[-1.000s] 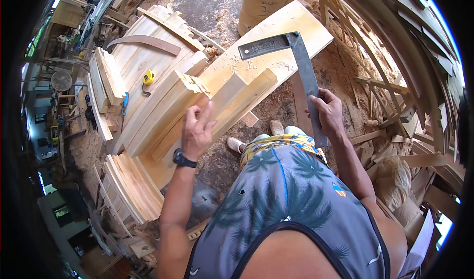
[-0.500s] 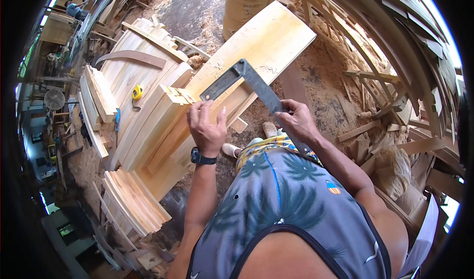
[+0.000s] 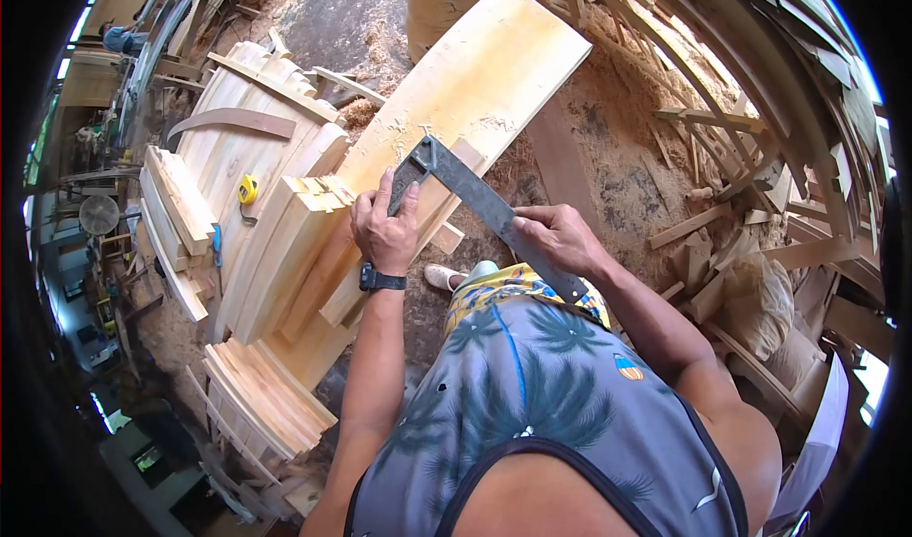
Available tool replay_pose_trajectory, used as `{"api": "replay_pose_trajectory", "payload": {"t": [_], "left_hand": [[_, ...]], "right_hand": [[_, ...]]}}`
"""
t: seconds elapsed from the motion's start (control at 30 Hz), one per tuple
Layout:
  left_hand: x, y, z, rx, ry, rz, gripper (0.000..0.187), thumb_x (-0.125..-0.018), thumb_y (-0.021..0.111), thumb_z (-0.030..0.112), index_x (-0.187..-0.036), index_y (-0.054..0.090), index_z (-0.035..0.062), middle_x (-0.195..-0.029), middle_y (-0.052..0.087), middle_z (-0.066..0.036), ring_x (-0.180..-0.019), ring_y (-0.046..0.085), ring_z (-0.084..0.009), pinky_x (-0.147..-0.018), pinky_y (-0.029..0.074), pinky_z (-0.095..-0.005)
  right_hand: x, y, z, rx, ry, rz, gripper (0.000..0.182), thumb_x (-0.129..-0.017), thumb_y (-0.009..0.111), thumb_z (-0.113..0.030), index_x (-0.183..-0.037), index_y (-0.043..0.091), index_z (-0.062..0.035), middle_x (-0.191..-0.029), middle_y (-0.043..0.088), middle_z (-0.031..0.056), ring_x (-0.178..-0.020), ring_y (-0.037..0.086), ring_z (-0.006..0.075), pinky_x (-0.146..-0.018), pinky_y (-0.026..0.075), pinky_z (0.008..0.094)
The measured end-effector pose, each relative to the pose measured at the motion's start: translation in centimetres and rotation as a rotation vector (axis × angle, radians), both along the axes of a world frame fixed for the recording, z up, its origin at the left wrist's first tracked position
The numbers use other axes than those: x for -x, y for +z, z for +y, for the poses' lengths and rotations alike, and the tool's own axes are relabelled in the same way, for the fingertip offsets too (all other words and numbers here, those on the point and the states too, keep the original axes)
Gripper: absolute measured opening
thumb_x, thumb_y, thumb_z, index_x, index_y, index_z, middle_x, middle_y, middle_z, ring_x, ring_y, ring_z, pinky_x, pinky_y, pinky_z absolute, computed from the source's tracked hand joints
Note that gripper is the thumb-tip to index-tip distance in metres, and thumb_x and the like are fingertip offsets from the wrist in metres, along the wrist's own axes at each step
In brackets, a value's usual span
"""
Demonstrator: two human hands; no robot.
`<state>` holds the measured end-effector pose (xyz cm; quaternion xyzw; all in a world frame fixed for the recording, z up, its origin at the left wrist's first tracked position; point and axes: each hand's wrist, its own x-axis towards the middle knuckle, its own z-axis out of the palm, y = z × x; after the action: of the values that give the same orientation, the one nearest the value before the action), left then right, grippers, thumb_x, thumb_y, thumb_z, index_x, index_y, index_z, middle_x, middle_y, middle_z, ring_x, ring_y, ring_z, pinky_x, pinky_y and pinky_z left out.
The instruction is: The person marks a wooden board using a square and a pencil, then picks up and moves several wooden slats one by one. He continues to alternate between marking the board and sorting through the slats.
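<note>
A dark metal try square (image 3: pixel 483 198) lies over the workpieces, its blade slanting down toward my waist. My right hand (image 3: pixel 562 239) pinches the blade between thumb and fingers. The stock passes between the thumb and forefinger of my left hand (image 3: pixel 387 238), which wears a watch (image 3: pixel 380 278). Part of the stock is hidden by those fingers. Beneath the square rests a wide pale board (image 3: pixel 475 71) with shavings on it. Just left of my left hand stands a bundle of thick boards with cut ends (image 3: pixel 318 195).
A yellow tape measure (image 3: pixel 248 189) and a blue-handled tool (image 3: pixel 217 244) lie among the stacked boards at left. A curved wooden strip (image 3: pixel 233 120) sits higher up. Curved timbers (image 3: pixel 798 71) and offcuts crowd the right. Sawdust covers the floor.
My left hand has moved up onto the stock of the try square, its fingers now around it. The square has shifted slightly left and down in view, with my right hand still on its blade.
</note>
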<state>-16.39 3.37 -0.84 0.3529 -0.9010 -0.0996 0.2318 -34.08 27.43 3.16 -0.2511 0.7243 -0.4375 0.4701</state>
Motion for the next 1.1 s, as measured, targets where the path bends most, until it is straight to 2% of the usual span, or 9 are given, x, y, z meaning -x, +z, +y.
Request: {"api": "replay_pose_trajectory", "payload": {"t": [0.1,0.23,0.33,0.4,0.47,0.8,0.9,1.03,1.1], "left_hand": [[0.2,0.2,0.0,-0.039,0.012,0.000,0.055,-0.090,0.077,0.051,-0.127,0.074,0.0105,-0.095,0.064,-0.014,-0.093,0.062,-0.0339,-0.083,0.050,-0.0474],[0.1,-0.3,-0.3,-0.027,0.016,-0.001,0.057,-0.089,0.077,0.052,-0.124,0.074,0.0078,-0.095,0.064,-0.014,-0.092,0.062,-0.0346,-0.083,0.050,-0.0473],[0.1,-0.4,-0.4,-0.033,0.011,0.004,0.059,-0.090,0.076,0.054,-0.124,0.074,0.0063,-0.095,0.064,-0.015,-0.092,0.061,-0.0353,-0.083,0.050,-0.0477],[0.1,-0.3,-0.3,-0.045,0.013,0.007,0.060,-0.090,0.075,0.054,-0.124,0.073,0.0058,-0.095,0.064,-0.015,-0.092,0.061,-0.0358,-0.084,0.049,-0.0481],[0.2,-0.1,-0.2,-0.066,0.024,0.014,0.060,-0.090,0.074,0.055,-0.124,0.073,0.0043,-0.093,0.063,-0.017,-0.092,0.061,-0.0365,-0.084,0.049,-0.0485],[0.4,0.2,-0.2,-0.114,0.055,0.031,0.060,-0.089,0.075,0.055,-0.121,0.073,0.0038,-0.089,0.063,-0.017,-0.090,0.061,-0.0373,-0.082,0.049,-0.0488],[0.2,0.0,-0.3,-0.099,0.056,0.027,0.060,-0.090,0.074,0.056,-0.121,0.074,0.0052,-0.088,0.063,-0.017,-0.090,0.061,-0.0370,-0.082,0.049,-0.0483],[0.4,0.0,-0.3,-0.082,0.047,0.033,0.060,-0.089,0.073,0.057,-0.121,0.074,0.0059,-0.088,0.063,-0.017,-0.089,0.061,-0.0367,-0.082,0.050,-0.0480],[0.2,0.0,-0.2,-0.074,0.063,0.040,0.060,-0.089,0.073,0.058,-0.121,0.074,0.0058,-0.089,0.063,-0.017,-0.090,0.061,-0.0368,-0.082,0.050,-0.0480]], "right_hand": [[1.6,-0.2,-0.4,-0.012,-0.012,0.131,0.039,-0.099,0.056,-0.025,-0.124,0.072,0.0005,-0.099,0.077,0.0208,-0.089,0.076,0.0293,-0.084,0.058,0.0392],[3.3,0.0,-1.7,0.079,-0.078,0.223,0.038,-0.095,0.054,-0.018,-0.124,0.073,-0.0015,-0.090,0.076,0.0205,-0.081,0.076,0.0252,-0.079,0.059,0.0385],[4.1,2.1,-3.7,0.066,-0.018,0.245,0.040,-0.091,0.053,-0.014,-0.125,0.072,-0.0045,-0.085,0.075,0.0221,-0.075,0.075,0.0291,-0.076,0.059,0.0401],[4.2,3.2,-5.6,0.011,0.086,0.419,0.042,-0.089,0.053,-0.013,-0.126,0.073,-0.0073,-0.084,0.073,0.0243,-0.072,0.074,0.0363,-0.075,0.060,0.0442],[4.0,1.9,-7.7,0.044,0.073,0.499,0.040,-0.090,0.053,-0.014,-0.124,0.073,-0.0083,-0.088,0.073,0.0255,-0.078,0.072,0.0413,-0.078,0.060,0.0485],[3.9,0.1,-11.9,0.153,0.251,0.766,0.028,-0.083,0.055,-0.014,-0.099,0.077,-0.0082,-0.080,0.071,0.0256,-0.077,0.072,0.0423,-0.074,0.058,0.0522],[4.4,2.7,-9.8,-0.005,0.461,0.815,0.019,-0.078,0.055,-0.013,-0.084,0.072,-0.0057,-0.072,0.068,0.0241,-0.072,0.070,0.0428,-0.071,0.058,0.0514],[4.5,3.2,-6.2,-0.220,0.603,0.812,0.026,-0.077,0.055,-0.011,-0.091,0.076,-0.0058,-0.074,0.070,0.0244,-0.072,0.070,0.0428,-0.071,0.058,0.0512],[3.8,-0.1,-3.8,-0.133,0.272,0.622,0.028,-0.091,0.054,-0.012,-0.104,0.077,-0.0045,-0.080,0.074,0.0201,-0.073,0.073,0.0337,-0.071,0.057,0.0473]]}}
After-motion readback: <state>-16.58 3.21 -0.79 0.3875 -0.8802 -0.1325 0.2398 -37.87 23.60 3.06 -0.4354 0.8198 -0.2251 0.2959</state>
